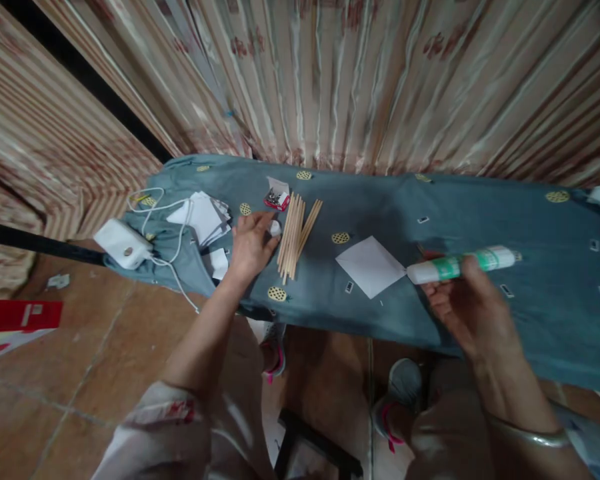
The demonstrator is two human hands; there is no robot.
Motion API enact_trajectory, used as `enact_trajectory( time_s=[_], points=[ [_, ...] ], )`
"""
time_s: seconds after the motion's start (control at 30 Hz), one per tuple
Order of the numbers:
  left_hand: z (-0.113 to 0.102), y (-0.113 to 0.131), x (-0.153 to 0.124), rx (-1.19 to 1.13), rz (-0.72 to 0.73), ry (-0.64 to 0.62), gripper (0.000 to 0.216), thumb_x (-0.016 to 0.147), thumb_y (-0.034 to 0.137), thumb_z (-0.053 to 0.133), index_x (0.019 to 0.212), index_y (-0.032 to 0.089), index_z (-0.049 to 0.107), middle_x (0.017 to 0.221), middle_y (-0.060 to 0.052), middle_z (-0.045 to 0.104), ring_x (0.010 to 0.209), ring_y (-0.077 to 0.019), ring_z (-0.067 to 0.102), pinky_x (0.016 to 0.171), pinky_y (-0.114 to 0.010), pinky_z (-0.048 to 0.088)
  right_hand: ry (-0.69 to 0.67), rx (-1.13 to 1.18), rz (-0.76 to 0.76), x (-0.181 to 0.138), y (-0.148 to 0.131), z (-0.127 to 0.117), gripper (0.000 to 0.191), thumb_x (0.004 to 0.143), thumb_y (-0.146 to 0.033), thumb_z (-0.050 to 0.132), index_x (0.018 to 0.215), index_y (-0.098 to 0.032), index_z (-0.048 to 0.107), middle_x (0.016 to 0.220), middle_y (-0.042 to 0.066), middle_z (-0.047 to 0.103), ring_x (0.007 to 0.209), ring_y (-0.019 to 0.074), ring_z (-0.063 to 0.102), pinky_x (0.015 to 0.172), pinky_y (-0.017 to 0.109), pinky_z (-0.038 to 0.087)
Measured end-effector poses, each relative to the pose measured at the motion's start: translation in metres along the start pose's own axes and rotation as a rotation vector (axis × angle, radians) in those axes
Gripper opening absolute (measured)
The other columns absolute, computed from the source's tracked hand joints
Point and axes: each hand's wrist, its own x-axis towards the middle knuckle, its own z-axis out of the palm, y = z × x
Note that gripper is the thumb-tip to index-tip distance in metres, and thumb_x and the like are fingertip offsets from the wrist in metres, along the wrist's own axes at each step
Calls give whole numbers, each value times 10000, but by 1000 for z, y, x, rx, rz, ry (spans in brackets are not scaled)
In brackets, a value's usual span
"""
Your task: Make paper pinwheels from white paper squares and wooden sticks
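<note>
My left hand (pixel 250 245) is low over the cloth, its thumb and fingers around a small white cap (pixel 275 228), just left of a bundle of thin wooden sticks (pixel 291 237). In my right hand (pixel 473 310) is a white and green glue tube (pixel 449 268), lying almost level with its narrow nozzle pointing left. The nozzle tip reaches the right corner of a square of white paper (pixel 371 267), which lies flat like a diamond. Whether the tip touches the paper I cannot tell.
A small red box (pixel 278 195) of metal bits stands open behind the sticks. White paper pieces (pixel 203 217) are stacked at the left, beside a white power bank (pixel 123 243) with a looping cable. A patterned blue-green cloth (pixel 480 207) covers the table; a pleated curtain (pixel 330 87) hangs behind.
</note>
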Motion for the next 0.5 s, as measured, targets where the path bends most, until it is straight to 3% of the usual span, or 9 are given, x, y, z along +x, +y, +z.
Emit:
enact_trajectory(
  time_s=[0.13, 0.23, 0.3, 0.37, 0.5],
  points=[
    [4, -18, 9, -187, -43, -29, 339, 824, 285, 604, 1123, 137, 662, 1112, -119, 634, 991, -243, 596, 932, -369, 448, 3, -12, 2, -11, 3, 3, 266, 650, -415, 814, 753, -195, 707, 830, 12, 748, 703, 146, 705, 697, 254, 609],
    [0, -4, 9, -432, -167, 66, 286, 772, 267, 657, 1027, 139, 677, 957, -79, 661, 768, -174, 605, 790, -316, 482, -21, -17, -31, -18, 7, 4, 240, 652, -380, 822, 753, -201, 697, 786, 5, 750, 694, 178, 721, 684, 311, 631],
    [-5, 17, 2, -713, -247, 97, 284, 745, 269, 681, 1006, 157, 664, 832, -31, 658, 671, -135, 583, 708, -278, 483, -52, 23, -32, -21, 8, 4, 223, 649, -345, 828, 749, -208, 683, 774, -3, 749, 707, 176, 725, 691, 310, 637],
    [-7, 44, -11, -1014, -293, -16, 321, 695, 284, 734, 989, 180, 655, 750, 3, 654, 636, -123, 589, 676, -267, 493, -79, 92, -21, -22, 10, 5, 211, 660, -321, 822, 766, -217, 671, 792, -10, 749, 746, 165, 728, 710, 293, 638],
    [2, 95, -37, -1432, -353, -316, 380, 614, 266, 813, 949, 174, 661, 873, -20, 700, 751, -151, 666, 785, -326, 532, -116, 195, 25, -23, 11, 9, 238, 696, -342, 800, 851, -224, 663, 834, -15, 740, 814, 136, 721, 746, 238, 626]
  ],
)
